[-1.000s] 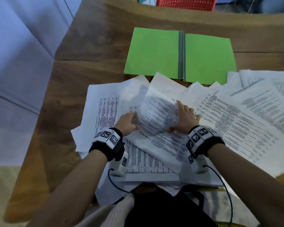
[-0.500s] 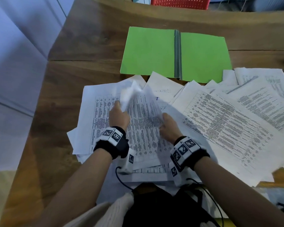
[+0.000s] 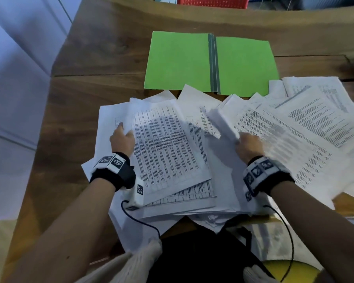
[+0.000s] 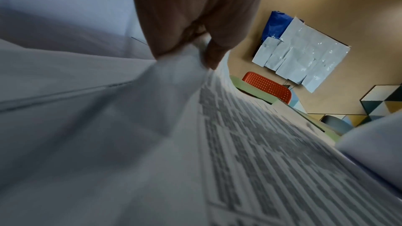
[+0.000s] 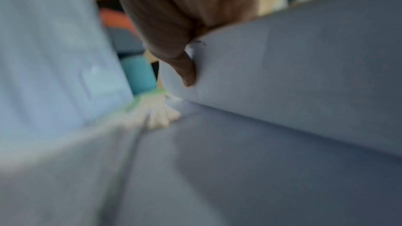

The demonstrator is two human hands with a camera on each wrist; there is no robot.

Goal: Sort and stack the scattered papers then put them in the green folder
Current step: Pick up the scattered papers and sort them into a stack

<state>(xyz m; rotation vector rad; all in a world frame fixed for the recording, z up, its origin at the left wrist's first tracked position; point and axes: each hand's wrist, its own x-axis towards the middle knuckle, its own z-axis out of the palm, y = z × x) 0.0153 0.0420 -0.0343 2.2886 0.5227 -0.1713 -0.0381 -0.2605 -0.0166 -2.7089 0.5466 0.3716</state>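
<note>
The green folder [image 3: 211, 63] lies open and flat at the far middle of the wooden table [image 3: 102, 64]. Printed white papers are spread below it in a loose heap. My left hand [image 3: 122, 135] pinches the left edge of a printed sheet [image 3: 166, 152] that lies on the left pile; the left wrist view shows the pinch on this sheet [image 4: 250, 143]. My right hand [image 3: 246, 142] grips the near-left edge of another printed sheet [image 3: 278, 137] on the right spread. In the blurred right wrist view my thumb [image 5: 187, 71] lies on that paper's underside [image 5: 293, 78].
More sheets [image 3: 315, 103] fan out to the table's right edge. A red chair [image 3: 213, 1] stands beyond the far edge. A blue-white wall [image 3: 18, 78] runs along the left. My dark lap and wrist cables are at the bottom.
The sheet both hands held up has come down flat onto the left pile, still pinched by my left hand. My right hand has let it go and moved right to grip another sheet.
</note>
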